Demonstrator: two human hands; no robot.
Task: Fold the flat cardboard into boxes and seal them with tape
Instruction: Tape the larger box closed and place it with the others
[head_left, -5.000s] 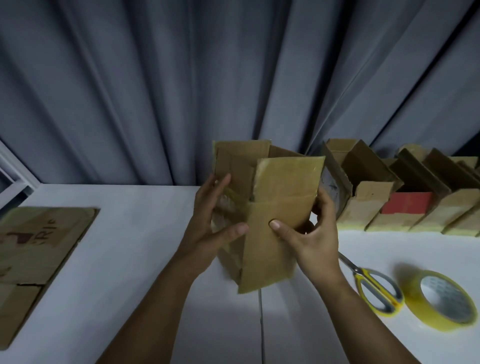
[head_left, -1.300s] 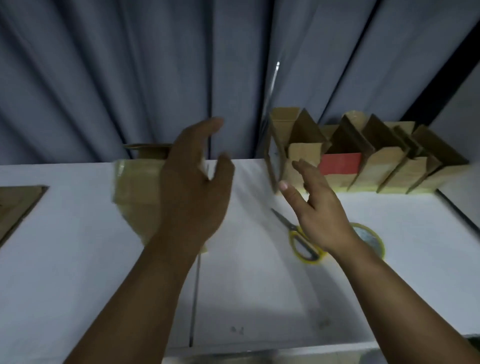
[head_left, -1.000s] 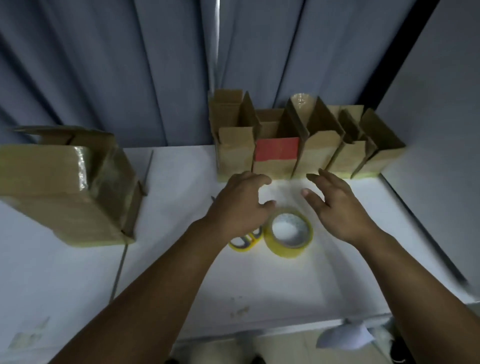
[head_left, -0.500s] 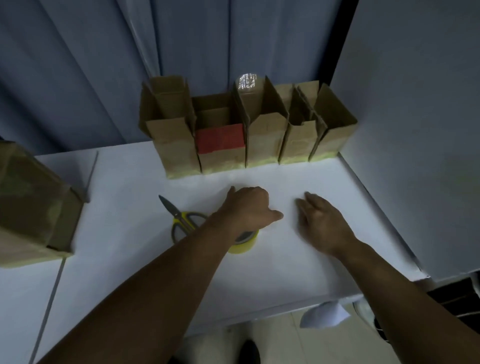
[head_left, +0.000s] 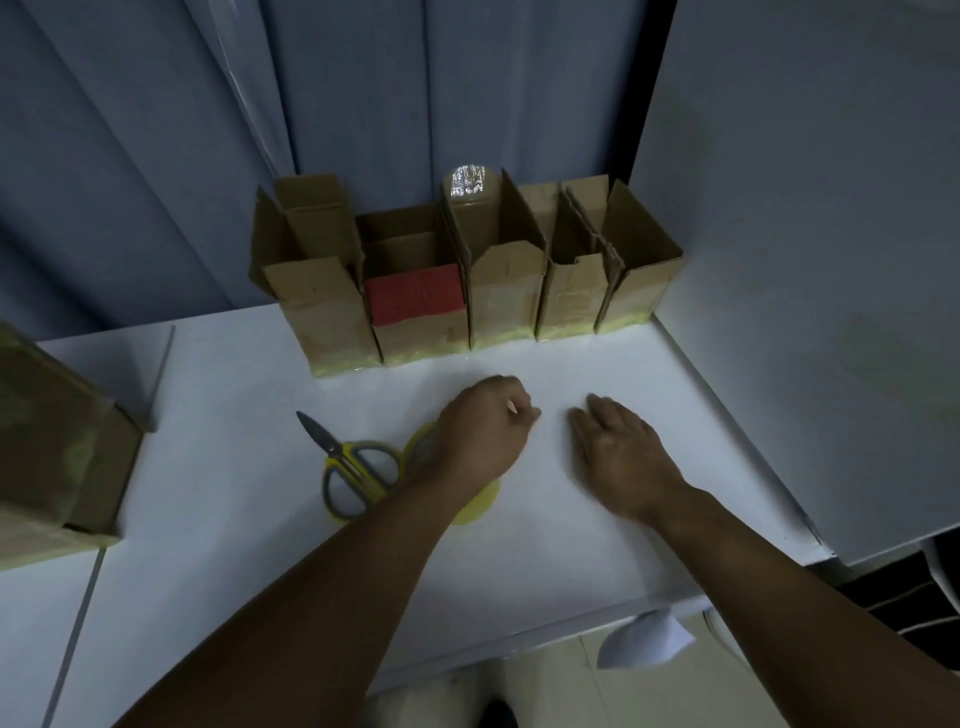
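Tape roll (head_left: 478, 503): where is it, and how is it held? (observer)

Flat on the white table (head_left: 571, 551), mostly hidden beneath my left hand (head_left: 485, 434). The fingers curl down over its far rim, so I log it as gripped, though the contact itself is hidden. Right hand (head_left: 621, 452) lies spread, palm down on the table, just right of that grip, holding nothing. (me)

Handling? (observer)

I judge it light: a stiff ring of glossy yellow film, slick on the outer face, tacky at the loose end. Best taken across the ring, thumb inside the core. Scissors (head_left: 358, 470), yellow-handled, sit just left of the grip. Folded box (head_left: 52, 447), well left of it, looks like thin cardboard, probably light and easily dented. Beyond the knuckles, a row of open boxes (head_left: 457, 280) stands against the blue-grey curtain (head_left: 363, 104). (me)
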